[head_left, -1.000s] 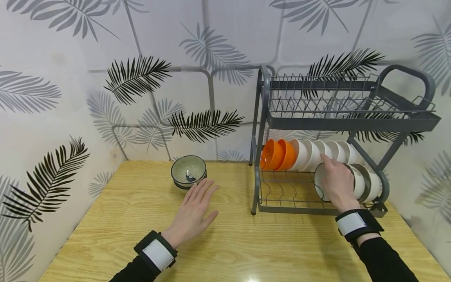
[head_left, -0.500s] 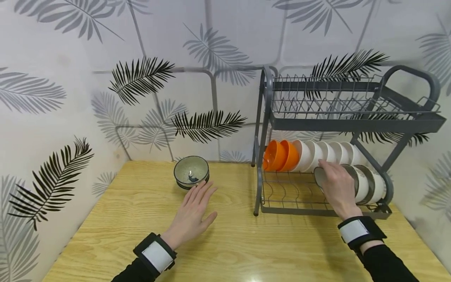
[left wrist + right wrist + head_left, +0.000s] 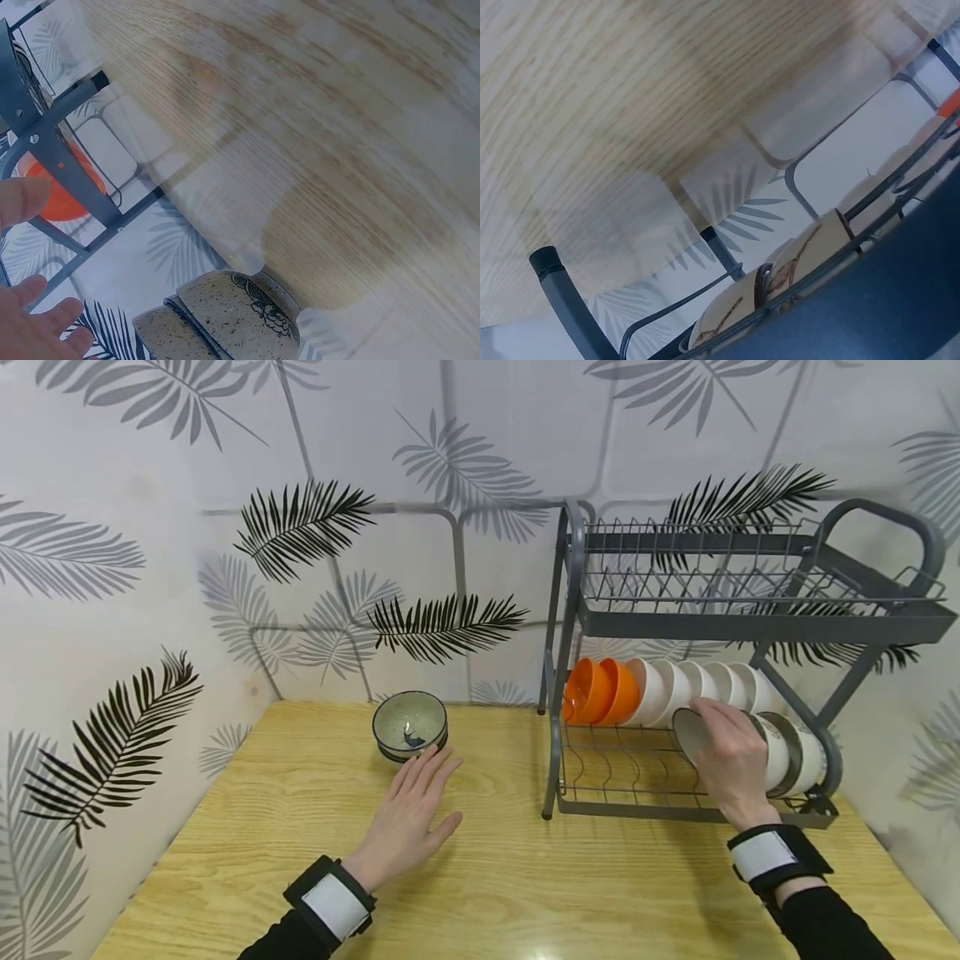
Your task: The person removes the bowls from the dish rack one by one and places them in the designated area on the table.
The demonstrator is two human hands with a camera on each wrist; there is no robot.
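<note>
My right hand [image 3: 729, 760] reaches into the lower tier of the dish rack and grips a bowl [image 3: 690, 737] with a grey inside, its mouth tipped to the left. The hand hides most of that bowl. Two patterned white bowls [image 3: 808, 760] stand on edge just right of it; the right wrist view shows brown markings on a bowl [image 3: 799, 251] behind the rack's bar. My left hand [image 3: 408, 818] is open, fingers spread, fingertips right at the near side of two stacked speckled bowls [image 3: 405, 720] on the table. In the left wrist view, the speckled bowls [image 3: 240, 319] show a dark blue pattern.
The two-tier grey dish rack [image 3: 675, 812] stands at the right of the wooden table [image 3: 480, 893]. Its back lower row holds orange bowls [image 3: 588, 692] and several white bowls [image 3: 671, 693]. The wire upper tier [image 3: 765, 625] overhangs them. A leaf-patterned wall [image 3: 487, 460] closes off the back.
The gripped bowl's mouth has tilted and looks narrower, and my right hand has moved slightly right with it. My left hand has stayed by the stacked bowls. The head view has shifted slightly.
</note>
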